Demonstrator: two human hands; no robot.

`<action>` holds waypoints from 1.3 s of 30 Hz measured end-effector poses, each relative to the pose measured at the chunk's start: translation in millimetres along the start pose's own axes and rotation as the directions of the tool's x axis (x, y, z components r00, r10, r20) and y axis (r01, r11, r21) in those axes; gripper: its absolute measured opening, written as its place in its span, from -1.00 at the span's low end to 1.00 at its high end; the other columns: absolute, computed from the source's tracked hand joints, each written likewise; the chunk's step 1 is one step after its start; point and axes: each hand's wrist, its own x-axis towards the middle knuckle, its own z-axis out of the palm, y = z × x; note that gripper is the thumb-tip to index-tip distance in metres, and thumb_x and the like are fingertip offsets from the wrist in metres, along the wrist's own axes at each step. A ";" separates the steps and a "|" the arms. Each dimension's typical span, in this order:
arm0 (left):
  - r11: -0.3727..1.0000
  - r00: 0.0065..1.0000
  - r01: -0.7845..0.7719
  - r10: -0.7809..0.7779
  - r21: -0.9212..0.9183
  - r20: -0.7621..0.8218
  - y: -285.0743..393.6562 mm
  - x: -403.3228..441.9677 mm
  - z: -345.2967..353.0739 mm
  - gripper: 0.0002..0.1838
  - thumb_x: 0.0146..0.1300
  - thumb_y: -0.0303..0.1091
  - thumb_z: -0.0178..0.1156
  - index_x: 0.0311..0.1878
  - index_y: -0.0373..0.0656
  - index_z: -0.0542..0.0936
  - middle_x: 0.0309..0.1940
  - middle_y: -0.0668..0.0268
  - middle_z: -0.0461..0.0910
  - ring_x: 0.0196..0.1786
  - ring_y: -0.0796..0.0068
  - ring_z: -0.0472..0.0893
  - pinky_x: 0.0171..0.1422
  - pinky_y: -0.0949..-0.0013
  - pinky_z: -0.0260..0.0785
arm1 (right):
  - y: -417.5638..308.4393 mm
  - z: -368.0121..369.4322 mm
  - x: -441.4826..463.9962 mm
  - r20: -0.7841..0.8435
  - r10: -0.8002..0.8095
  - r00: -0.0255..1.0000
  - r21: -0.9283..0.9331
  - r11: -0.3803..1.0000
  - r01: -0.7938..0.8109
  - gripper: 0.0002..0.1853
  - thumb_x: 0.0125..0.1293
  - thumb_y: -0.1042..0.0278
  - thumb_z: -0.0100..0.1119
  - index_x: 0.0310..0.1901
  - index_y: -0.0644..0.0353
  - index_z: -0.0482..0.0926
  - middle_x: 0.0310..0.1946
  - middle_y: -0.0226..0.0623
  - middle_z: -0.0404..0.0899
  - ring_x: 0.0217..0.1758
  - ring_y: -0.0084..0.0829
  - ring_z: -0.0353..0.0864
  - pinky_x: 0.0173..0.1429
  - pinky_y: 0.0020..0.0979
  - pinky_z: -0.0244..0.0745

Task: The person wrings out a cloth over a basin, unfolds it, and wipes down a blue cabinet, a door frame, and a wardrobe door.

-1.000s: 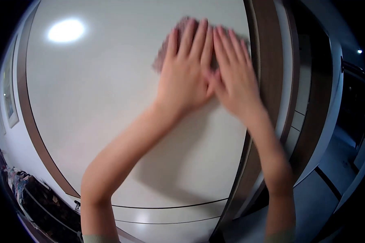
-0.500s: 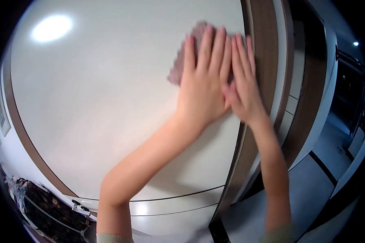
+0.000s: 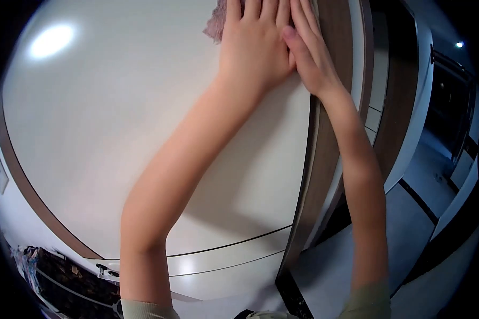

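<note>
My left hand [image 3: 256,50] lies flat against the large cream-white door panel [image 3: 117,122], fingers stretched upward, pressing a dusty-pink cloth [image 3: 216,24] to its surface. Only the cloth's ragged left side shows beyond the hand. The top edge of the view cuts off the left fingertips. Right beside it, my right hand [image 3: 315,61] is open with fingers extended along the panel's right edge. Its thumb touches or overlaps the side of my left hand. Whether any cloth lies under the right fingers is hidden.
Brown wooden trim [image 3: 332,69] runs down the panel's right side. Beyond it, a dark doorway [image 3: 444,95] opens onto a grey floor [image 3: 330,282]. A rack of dark patterned fabric [image 3: 64,279] stands at lower left. A ceiling light reflects at upper left.
Both hands and the cloth sit higher in the view, now partly past its top edge. My left arm is more extended. The camera view has shifted slightly.
</note>
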 end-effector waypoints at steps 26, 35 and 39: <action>0.994 0.993 0.110 -0.109 -0.013 0.050 -40.6 -65.6 -39.1 -0.32 0.24 0.00 -0.25 0.29 -0.34 0.16 0.31 -0.01 0.11 0.40 -0.02 -0.03 0.41 -0.11 -0.25 | -68.8 30.8 -5.0 0.263 0.021 0.965 -0.707 0.684 0.178 -0.13 0.30 -0.29 -0.55 0.30 0.47 -0.06 0.36 0.12 -0.15 0.46 -0.06 -0.29 0.46 -0.14 -0.44; 0.969 0.922 0.237 -0.202 -0.069 0.331 23.1 -238.8 -76.8 -0.40 0.24 -0.01 -0.21 0.23 -0.20 0.33 0.30 0.12 0.20 0.35 -0.04 0.14 0.35 -0.10 -0.07 | -135.6 80.8 -172.0 0.411 0.127 0.903 -0.342 0.939 0.024 -0.06 0.13 -0.42 -0.30 0.32 0.28 0.09 0.37 -0.14 0.00 0.45 -0.12 -0.11 0.43 -0.10 -0.28; 0.969 0.909 0.197 -0.123 -0.152 0.399 3.8 -232.5 -91.8 -0.39 0.21 -0.09 -0.20 0.27 -0.27 0.25 0.32 0.12 0.15 0.38 0.08 0.10 0.42 0.08 -0.12 | -139.9 84.4 -162.4 0.393 0.109 0.913 -0.344 0.938 0.036 -0.07 0.14 -0.42 -0.29 0.31 0.28 0.10 0.36 -0.13 0.01 0.44 -0.14 -0.07 0.43 -0.12 -0.23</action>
